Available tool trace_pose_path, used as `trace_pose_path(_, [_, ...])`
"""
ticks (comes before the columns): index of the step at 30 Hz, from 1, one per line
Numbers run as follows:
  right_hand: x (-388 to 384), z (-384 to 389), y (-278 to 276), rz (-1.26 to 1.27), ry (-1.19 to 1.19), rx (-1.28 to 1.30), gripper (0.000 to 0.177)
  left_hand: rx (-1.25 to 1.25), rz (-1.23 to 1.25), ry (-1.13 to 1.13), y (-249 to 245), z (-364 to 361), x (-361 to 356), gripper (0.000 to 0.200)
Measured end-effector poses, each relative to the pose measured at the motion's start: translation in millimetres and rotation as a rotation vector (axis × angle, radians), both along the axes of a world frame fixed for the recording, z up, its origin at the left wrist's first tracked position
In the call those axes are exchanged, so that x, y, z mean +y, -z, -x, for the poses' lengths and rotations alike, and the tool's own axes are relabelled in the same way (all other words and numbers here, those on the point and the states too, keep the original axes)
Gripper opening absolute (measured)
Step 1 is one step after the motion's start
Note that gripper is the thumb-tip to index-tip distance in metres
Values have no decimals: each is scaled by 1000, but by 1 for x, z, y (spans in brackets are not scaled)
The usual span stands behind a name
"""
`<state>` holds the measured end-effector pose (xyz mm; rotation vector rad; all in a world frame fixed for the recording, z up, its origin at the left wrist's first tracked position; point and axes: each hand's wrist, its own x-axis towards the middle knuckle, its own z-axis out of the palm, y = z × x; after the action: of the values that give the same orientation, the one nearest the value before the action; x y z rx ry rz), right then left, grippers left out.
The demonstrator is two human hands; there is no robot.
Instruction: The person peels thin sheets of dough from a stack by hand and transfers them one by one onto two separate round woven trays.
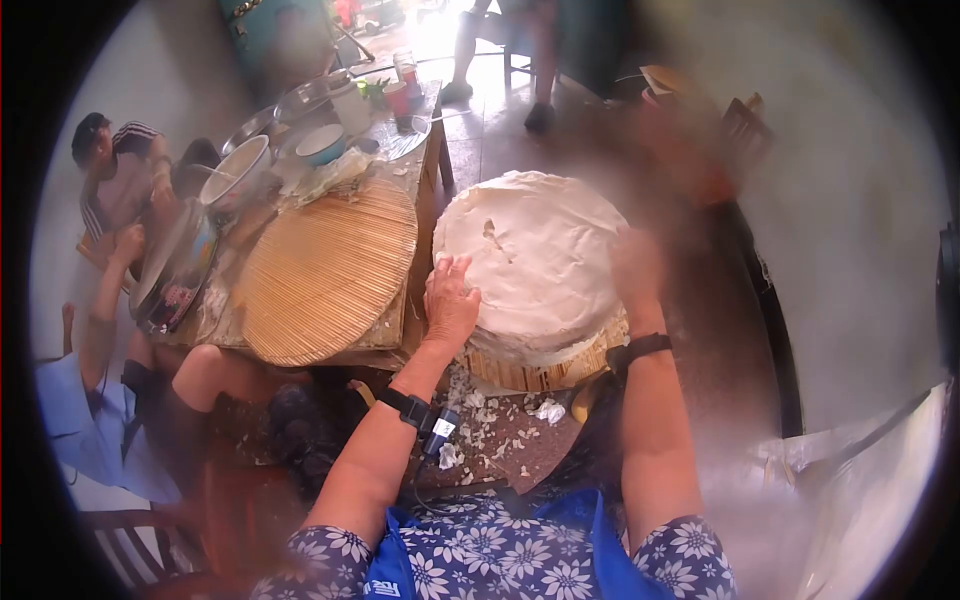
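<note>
A thick round stack of pale, thin sheets [540, 250] lies on a round slatted board [540, 372] in front of me. The top sheet is wrinkled and has a small tear left of its middle. My left hand [452, 300] rests at the stack's left edge, fingers apart and pointing away from me. At the right edge is my right hand [638, 268], blurred, its fingers too smeared to make out. Left of the stack, a second round slatted board [335, 275] lies on the table.
Bowls [320, 145], a white container [350, 108] and cups [396, 98] stand on the table's far part. Scraps [490, 425] litter the surface near me. Other people sit at the left [120, 190] and far back [500, 50]. A chair [150, 540] stands lower left.
</note>
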<state>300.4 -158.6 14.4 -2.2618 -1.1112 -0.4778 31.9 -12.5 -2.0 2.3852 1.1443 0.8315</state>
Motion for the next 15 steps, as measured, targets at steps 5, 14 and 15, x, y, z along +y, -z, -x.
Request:
trace_pose_path(5, [14,19,-10,10,-87,13,32,223,-66,43,3,5,-7,43])
trace_pose_path(14, [91,58,-47,142,-316,-46,34,269,-137,308,-10,34,-12,43])
trace_pose_path(15, [98,65,-60,182,-339,-25,34,260,-138,336,-9,38,-11,43])
